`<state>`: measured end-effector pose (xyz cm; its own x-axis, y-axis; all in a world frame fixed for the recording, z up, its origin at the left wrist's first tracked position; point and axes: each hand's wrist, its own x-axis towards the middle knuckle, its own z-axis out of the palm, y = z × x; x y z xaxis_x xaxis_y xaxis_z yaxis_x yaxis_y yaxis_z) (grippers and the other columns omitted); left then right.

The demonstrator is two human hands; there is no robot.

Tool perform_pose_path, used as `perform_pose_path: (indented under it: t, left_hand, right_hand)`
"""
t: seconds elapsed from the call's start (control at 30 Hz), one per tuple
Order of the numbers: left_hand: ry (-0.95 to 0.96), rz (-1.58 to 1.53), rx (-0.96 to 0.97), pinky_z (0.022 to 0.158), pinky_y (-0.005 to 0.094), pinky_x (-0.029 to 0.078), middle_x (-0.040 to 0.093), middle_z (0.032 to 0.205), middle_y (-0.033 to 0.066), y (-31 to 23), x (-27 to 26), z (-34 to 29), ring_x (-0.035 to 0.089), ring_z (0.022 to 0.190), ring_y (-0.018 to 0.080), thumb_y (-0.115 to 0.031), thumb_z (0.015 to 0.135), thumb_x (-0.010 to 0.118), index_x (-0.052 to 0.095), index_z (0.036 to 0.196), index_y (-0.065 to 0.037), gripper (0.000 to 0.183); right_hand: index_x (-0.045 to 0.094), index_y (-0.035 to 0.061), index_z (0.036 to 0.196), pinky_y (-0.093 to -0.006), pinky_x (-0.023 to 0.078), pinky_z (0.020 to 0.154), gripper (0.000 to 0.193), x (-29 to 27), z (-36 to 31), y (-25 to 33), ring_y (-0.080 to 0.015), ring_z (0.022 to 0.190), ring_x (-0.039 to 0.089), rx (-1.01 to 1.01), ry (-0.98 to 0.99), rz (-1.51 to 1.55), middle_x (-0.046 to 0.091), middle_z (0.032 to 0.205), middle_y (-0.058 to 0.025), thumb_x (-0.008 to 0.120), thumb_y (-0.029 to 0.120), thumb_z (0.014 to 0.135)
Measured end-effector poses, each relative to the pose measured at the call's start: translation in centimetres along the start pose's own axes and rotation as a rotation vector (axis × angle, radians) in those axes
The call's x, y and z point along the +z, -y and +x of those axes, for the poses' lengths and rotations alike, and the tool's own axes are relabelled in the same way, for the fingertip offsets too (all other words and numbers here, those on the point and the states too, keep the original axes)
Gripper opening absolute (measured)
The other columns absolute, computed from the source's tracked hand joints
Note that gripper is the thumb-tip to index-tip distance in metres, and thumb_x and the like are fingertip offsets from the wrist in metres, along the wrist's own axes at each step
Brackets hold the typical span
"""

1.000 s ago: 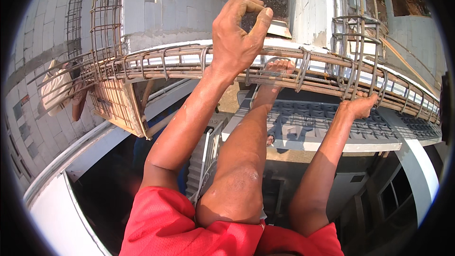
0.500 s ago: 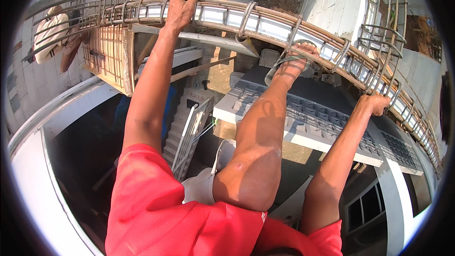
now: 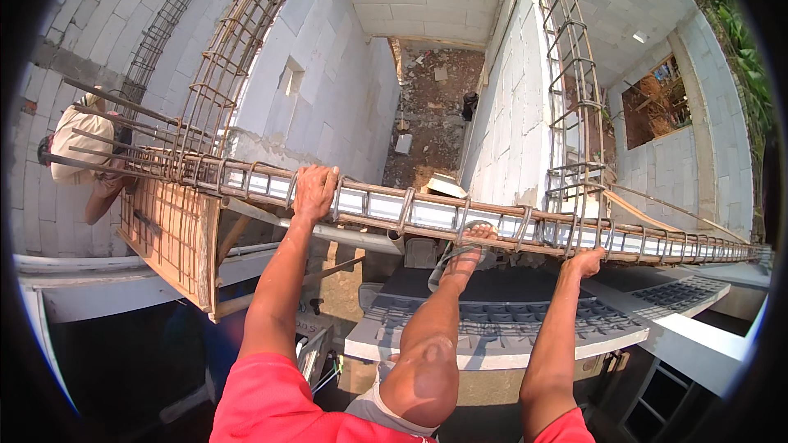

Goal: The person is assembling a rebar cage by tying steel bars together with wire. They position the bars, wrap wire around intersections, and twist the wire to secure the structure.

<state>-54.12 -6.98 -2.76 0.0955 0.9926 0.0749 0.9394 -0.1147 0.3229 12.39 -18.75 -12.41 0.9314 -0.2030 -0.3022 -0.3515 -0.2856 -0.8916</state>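
Note:
A long horizontal rebar cage (image 3: 443, 212) of rusty bars and bent stirrups runs across the view on top of a pale wall. My left hand (image 3: 315, 191) is closed over its bars, left of the middle, with the fingers hooked over the far side. Farther right, my right hand (image 3: 585, 262) is closed round the near lower bar, close to the foot of an upright rebar cage (image 3: 576, 90). Between my hands, my sandalled foot (image 3: 468, 253) rests against the cage, with the knee bent up.
At left, a wooden formwork panel (image 3: 171, 234) hangs below the bars, with another person (image 3: 82, 143) beyond it. A second rebar cage (image 3: 234, 53) rises behind. Pale block walls (image 3: 312, 98) frame a rubble-strewn floor (image 3: 435, 107) far below. Under me is a grey ledge (image 3: 501, 353).
The view has tilted up, showing more of the walls and upright cages beyond. Both hands keep hold of the rebar cage, and my foot stays against it.

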Motion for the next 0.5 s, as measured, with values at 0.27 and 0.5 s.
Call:
perform_pose_path:
  t: [0.27, 0.5]
  left_hand:
    - [-0.098, -0.048, 0.025, 0.094, 0.0542, 0.044, 0.070, 0.087, 0.0174, 0.0, 0.3, 0.0, 0.063, 0.093, 0.0396, -0.032, 0.111, 0.054, 0.071, 0.083, -0.002, 0.044]
    - [-0.121, -0.014, 0.048, 0.094, 0.0546, 0.044, 0.072, 0.090, 0.0183, -0.2, 0.0, 0.1, 0.063, 0.094, 0.0403, -0.032, 0.111, 0.054, 0.073, 0.085, -0.002, 0.044]
  right_hand:
    - [0.078, -0.0138, 0.101, -0.0524, 0.055, 0.093, 0.069, -0.9, -3.6, 2.5, -0.0431, 0.095, 0.074, -0.017, 0.004, -0.208, 0.079, 0.100, -0.0274, 0.059, 0.052, 0.095]
    - [0.081, -0.0106, 0.099, -0.0530, 0.056, 0.096, 0.069, -1.1, -4.1, 3.0, -0.0438, 0.098, 0.077, -0.051, 0.002, -0.248, 0.080, 0.099, -0.0273, 0.056, 0.054, 0.098]
